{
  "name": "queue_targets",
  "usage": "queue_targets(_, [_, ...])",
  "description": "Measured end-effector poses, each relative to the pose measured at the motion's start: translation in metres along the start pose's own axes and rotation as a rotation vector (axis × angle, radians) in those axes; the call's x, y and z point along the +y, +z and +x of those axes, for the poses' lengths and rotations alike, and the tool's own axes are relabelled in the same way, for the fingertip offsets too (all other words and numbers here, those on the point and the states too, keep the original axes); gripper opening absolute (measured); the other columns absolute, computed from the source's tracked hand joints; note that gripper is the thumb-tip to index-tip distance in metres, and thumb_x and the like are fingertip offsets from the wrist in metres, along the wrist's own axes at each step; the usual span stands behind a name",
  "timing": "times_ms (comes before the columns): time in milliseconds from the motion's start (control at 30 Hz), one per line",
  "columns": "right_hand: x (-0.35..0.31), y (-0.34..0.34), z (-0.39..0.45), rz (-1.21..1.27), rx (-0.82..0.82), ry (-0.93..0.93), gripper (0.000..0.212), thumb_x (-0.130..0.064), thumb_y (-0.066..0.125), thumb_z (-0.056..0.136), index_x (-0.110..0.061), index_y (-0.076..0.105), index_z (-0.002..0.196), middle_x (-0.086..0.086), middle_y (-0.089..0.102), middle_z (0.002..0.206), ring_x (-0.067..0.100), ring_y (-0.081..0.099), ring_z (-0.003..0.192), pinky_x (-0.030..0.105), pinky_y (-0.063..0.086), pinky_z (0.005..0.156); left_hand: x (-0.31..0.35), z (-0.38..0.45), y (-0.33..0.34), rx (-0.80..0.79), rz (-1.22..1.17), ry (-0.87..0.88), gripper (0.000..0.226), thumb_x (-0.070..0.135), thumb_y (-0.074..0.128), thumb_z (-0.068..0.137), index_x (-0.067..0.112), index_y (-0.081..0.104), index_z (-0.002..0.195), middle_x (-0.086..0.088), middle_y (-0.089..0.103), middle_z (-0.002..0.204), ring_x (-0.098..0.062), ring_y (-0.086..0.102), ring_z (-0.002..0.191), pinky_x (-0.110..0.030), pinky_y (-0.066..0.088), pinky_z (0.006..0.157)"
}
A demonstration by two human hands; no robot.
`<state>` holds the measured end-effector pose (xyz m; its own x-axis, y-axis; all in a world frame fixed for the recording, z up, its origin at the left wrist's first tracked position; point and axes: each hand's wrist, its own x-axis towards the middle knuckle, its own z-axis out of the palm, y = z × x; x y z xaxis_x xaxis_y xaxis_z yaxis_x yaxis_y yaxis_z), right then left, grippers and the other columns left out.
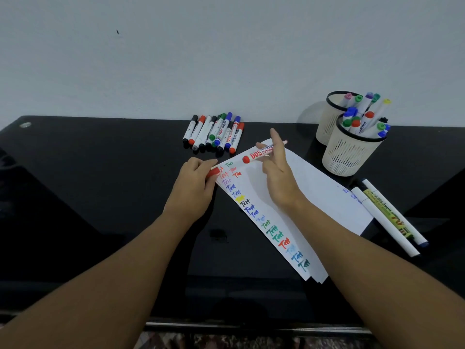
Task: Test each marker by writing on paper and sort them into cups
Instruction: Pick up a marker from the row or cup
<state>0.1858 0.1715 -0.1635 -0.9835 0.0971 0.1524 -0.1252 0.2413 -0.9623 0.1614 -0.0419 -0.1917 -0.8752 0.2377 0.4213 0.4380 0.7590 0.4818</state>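
Two hands are seen over a glossy black desk [100, 197]. A white-barrelled marker [261, 153] with a red end is held in the grip of the right hand [278, 172], fingers curled round it above the paper [314, 197]. A red cap [212, 173] is pinched by the left hand [195, 183] at the sheet's upper corner. Down the white sheet's edge, "Test" is written repeatedly in many colours. A loose pile of markers [214, 133] is laid near the wall. Two cream slotted cups, the near cup [352, 157] and the far cup [327, 122], are filled with upright markers. Three slim pens [387, 215] are laid just right of the paper.
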Motion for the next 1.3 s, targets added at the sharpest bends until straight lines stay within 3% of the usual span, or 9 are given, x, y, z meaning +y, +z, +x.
queue_targets(133, [0.000, 0.003, -0.002, -0.077, 0.133, -0.083, 0.040, -0.036, 0.037, 0.112, -0.033, 0.038, 0.152, -0.011, 0.059, 0.130, 0.001, 0.068, 0.106, 0.018, 0.048, 0.090, 0.003, -0.001, -0.004, 0.034, -0.070, -0.047, 0.025, 0.019, 0.059, 0.101, 0.017, 0.061, 0.126, 0.000, 0.051, 0.123, -0.011, 0.056, 0.105, -0.030, 0.051, 0.093])
queue_targets(233, [0.001, 0.005, -0.005, -0.138, 0.218, -0.148, 0.036, -0.027, 0.037, 0.113, -0.031, 0.039, 0.148, -0.015, 0.062, 0.110, 0.005, 0.072, 0.078, 0.024, 0.054, 0.079, 0.004, -0.002, -0.004, 0.047, -0.067, -0.027, 0.023, 0.015, 0.060, 0.101, 0.017, 0.062, 0.123, -0.001, 0.051, 0.123, -0.011, 0.055, 0.105, -0.028, 0.052, 0.092])
queue_targets(333, [0.005, 0.007, -0.008, -0.195, 0.224, -0.181, 0.053, -0.024, 0.041, 0.111, -0.037, 0.018, 0.158, -0.003, 0.064, 0.090, 0.008, 0.061, 0.069, 0.023, 0.048, 0.068, 0.006, -0.001, -0.005, 0.063, -0.062, -0.019, 0.022, 0.015, 0.058, 0.102, 0.019, 0.062, 0.123, -0.001, 0.053, 0.124, -0.010, 0.055, 0.104, -0.026, 0.050, 0.089])
queue_targets(433, [0.007, 0.012, -0.009, -0.326, 0.119, -0.169, 0.040, -0.030, 0.045, 0.110, -0.030, 0.030, 0.147, -0.005, 0.057, 0.074, 0.010, 0.056, 0.059, 0.029, 0.042, 0.055, 0.007, 0.000, -0.005, 0.042, -0.051, -0.054, 0.023, 0.020, 0.054, 0.104, 0.023, 0.059, 0.126, 0.001, 0.058, 0.121, -0.008, 0.053, 0.100, -0.023, 0.045, 0.083])
queue_targets(500, [0.008, 0.011, -0.005, -0.499, 0.035, -0.159, 0.027, -0.033, 0.046, 0.109, -0.029, 0.042, 0.136, -0.012, 0.061, 0.081, 0.007, 0.057, 0.066, 0.028, 0.041, 0.061, 0.007, -0.001, -0.006, 0.043, -0.067, -0.073, 0.024, 0.022, 0.055, 0.104, 0.023, 0.057, 0.128, 0.002, 0.060, 0.120, -0.007, 0.055, 0.100, -0.024, 0.046, 0.084])
queue_targets(600, [0.001, 0.004, 0.004, -0.680, -0.017, -0.193, 0.033, -0.036, 0.046, 0.109, -0.029, 0.050, 0.140, -0.010, 0.068, 0.114, 0.007, 0.060, 0.091, 0.027, 0.044, 0.078, 0.007, -0.001, -0.007, 0.072, -0.113, -0.106, 0.023, 0.023, 0.059, 0.102, 0.021, 0.056, 0.125, 0.003, 0.063, 0.117, -0.009, 0.059, 0.102, -0.031, 0.054, 0.089])
queue_targets(800, [-0.020, -0.010, 0.012, -1.100, -0.179, -0.185, 0.038, -0.047, 0.035, 0.109, -0.039, 0.052, 0.141, -0.003, 0.067, 0.118, 0.019, 0.062, 0.109, 0.045, 0.037, 0.100, 0.009, -0.002, -0.008, 0.069, -0.130, -0.102, 0.017, 0.021, 0.061, 0.101, 0.021, 0.056, 0.117, 0.004, 0.063, 0.111, -0.009, 0.061, 0.098, -0.031, 0.056, 0.086])
queue_targets(1067, [-0.020, -0.002, 0.010, -1.171, -0.241, -0.250, 0.039, -0.050, 0.035, 0.108, -0.044, 0.051, 0.143, -0.004, 0.064, 0.117, 0.017, 0.059, 0.110, 0.044, 0.034, 0.100, 0.010, -0.005, -0.008, 0.038, -0.108, -0.023, 0.013, 0.018, 0.061, 0.100, 0.021, 0.060, 0.113, 0.006, 0.061, 0.110, -0.005, 0.058, 0.094, -0.018, 0.051, 0.080])
queue_targets(1300, [-0.020, -0.006, 0.012, -1.130, -0.214, -0.297, 0.038, -0.049, 0.038, 0.108, -0.042, 0.053, 0.142, -0.005, 0.064, 0.117, 0.017, 0.058, 0.111, 0.044, 0.034, 0.101, 0.010, -0.005, -0.009, 0.039, -0.104, 0.014, 0.015, 0.017, 0.061, 0.101, 0.018, 0.060, 0.115, 0.003, 0.062, 0.111, -0.006, 0.058, 0.094, -0.022, 0.053, 0.079])
